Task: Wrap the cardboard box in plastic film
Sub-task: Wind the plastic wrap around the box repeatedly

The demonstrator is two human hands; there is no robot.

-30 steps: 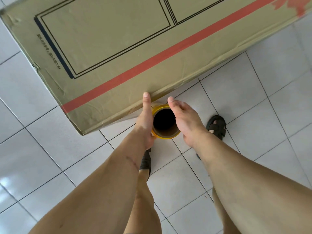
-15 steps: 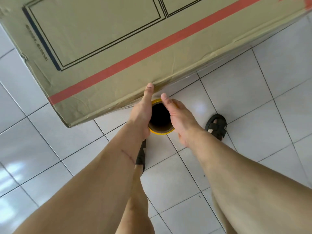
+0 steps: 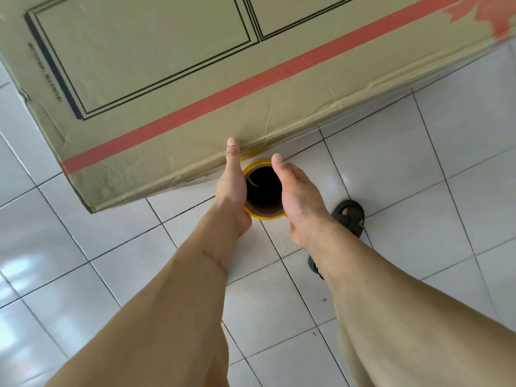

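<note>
A large brown cardboard box point(image 3: 173, 79) with a red stripe and black line frames fills the upper part of the view and stands on the tiled floor. Just below its near edge I hold a roll of plastic film point(image 3: 264, 191) upright, seen from above as a dark core with a yellow rim. My left hand point(image 3: 231, 188) presses its left side, thumb reaching up to the box's edge. My right hand point(image 3: 296, 196) grips its right side. Both palms clamp the roll between them. The roll's far rim touches the box.
White floor tiles point(image 3: 418, 163) with dark grout spread all around. A foot in a black sandal point(image 3: 350, 216) stands right of the roll; another sandal's edge point(image 3: 315, 268) shows under my right forearm. The box's left corner point(image 3: 89, 208) is down left.
The roll and both hands stay pressed at the box's near edge. The box's left corner shifted left and up in view and has come back toward where it was a second ago.
</note>
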